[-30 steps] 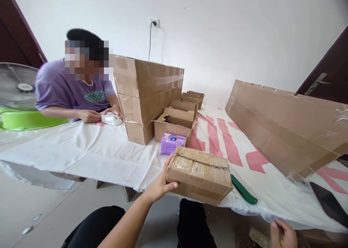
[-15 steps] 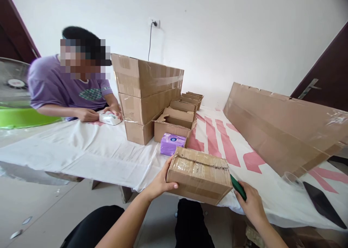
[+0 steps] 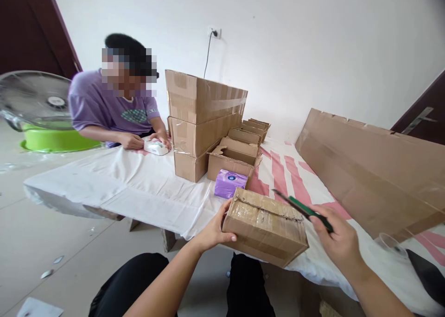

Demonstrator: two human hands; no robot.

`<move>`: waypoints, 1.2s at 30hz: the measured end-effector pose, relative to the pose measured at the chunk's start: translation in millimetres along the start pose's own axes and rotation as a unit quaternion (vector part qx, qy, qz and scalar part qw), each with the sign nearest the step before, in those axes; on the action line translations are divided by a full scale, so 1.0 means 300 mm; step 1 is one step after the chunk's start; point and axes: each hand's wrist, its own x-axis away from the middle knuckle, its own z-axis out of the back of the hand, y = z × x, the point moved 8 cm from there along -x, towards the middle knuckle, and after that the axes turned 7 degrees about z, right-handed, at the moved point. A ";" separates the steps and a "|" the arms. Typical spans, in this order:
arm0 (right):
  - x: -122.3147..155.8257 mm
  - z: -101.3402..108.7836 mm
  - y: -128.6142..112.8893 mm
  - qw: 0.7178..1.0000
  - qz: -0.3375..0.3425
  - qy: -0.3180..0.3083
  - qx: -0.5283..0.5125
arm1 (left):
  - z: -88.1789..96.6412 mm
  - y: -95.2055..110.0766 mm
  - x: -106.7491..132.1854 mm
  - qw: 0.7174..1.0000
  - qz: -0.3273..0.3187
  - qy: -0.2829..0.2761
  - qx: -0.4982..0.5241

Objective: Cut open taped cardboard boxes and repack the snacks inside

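Note:
My left hand [image 3: 216,229] is closed around the left end of a taped cardboard box [image 3: 264,236] at the table's front edge. A slit runs along the tape on the box's top. Held in my right hand [image 3: 335,238] is a green utility knife [image 3: 299,206], its dark blade out and pointing up and left, above the right end of the box. Just behind the box sits a purple tissue pack [image 3: 230,183], close to the fingers of my left hand.
Three long cartons [image 3: 205,138] are stacked mid-table, beside a row of open small boxes [image 3: 231,164]. A large cardboard sheet [image 3: 368,168] stands at right, near a clear cup [image 3: 392,244] and a dark flat object [image 3: 426,273]. A co-worker [image 3: 114,108] handles a white item [image 3: 156,146] at left.
My right hand has lifted the knife from the box's right end to above it, so the blade now shows. The view has turned left; my left hand keeps its hold.

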 end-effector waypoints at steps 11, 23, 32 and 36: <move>-0.104 -0.112 -0.292 0.963 0.225 -0.115 0.094 | 0.007 -0.010 0.006 1.000 0.012 0.005 -0.011; 0.106 0.196 0.001 0.942 0.125 -0.078 0.303 | 0.008 -0.003 0.007 0.999 0.016 0.017 -0.031; 0.380 -0.018 0.341 0.953 -0.065 -0.138 0.262 | 0.007 0.003 0.008 0.999 0.012 0.022 -0.030; 0.495 -0.171 0.426 0.951 -0.090 -0.200 0.218 | 0.009 -0.008 0.010 0.999 0.019 0.021 -0.026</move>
